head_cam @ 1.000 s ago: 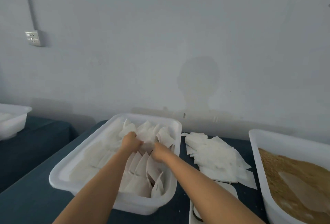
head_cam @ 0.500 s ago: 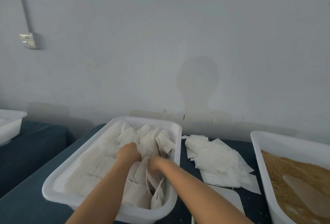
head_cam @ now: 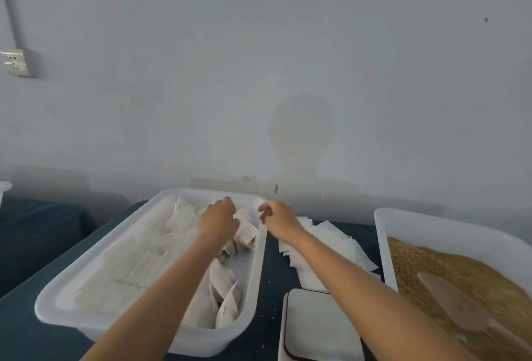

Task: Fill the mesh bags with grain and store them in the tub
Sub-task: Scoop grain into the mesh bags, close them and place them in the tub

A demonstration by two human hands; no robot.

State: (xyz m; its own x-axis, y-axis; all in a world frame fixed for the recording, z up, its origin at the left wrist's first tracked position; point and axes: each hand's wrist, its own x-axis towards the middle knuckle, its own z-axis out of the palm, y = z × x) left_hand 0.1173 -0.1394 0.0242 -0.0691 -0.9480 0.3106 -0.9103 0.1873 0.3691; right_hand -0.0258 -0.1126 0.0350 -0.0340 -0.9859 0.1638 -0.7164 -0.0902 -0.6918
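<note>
A white tub [head_cam: 260, 254] stands on the dark blue table and holds white mesh bags [head_cam: 227, 286], some flat on the left, some upright along the right wall. My left hand [head_cam: 220, 219] is inside the tub at its far end, fingers curled down around upright bags there. Above the tub's right rim, my right hand [head_cam: 279, 218] hovers with loosely curled fingers and nothing in it. A second tub [head_cam: 384, 245] at the right holds brown grain [head_cam: 472, 271] with a pale scoop [head_cam: 449, 294] lying in it. Empty flat bags [head_cam: 334, 242] lie piled between the tubs.
A white flat tray or scale [head_cam: 319, 329] sits at the near edge between the tubs. The corner of another white tub [head_cam: 4, 188] shows at far left on a separate dark table [head_cam: 37, 231]. A grey wall with a socket [head_cam: 14, 62] rises close behind.
My right hand has come up out of the tub and moved right to its rim. My left hand has shifted toward the far end, and the upright bags are bunched there.
</note>
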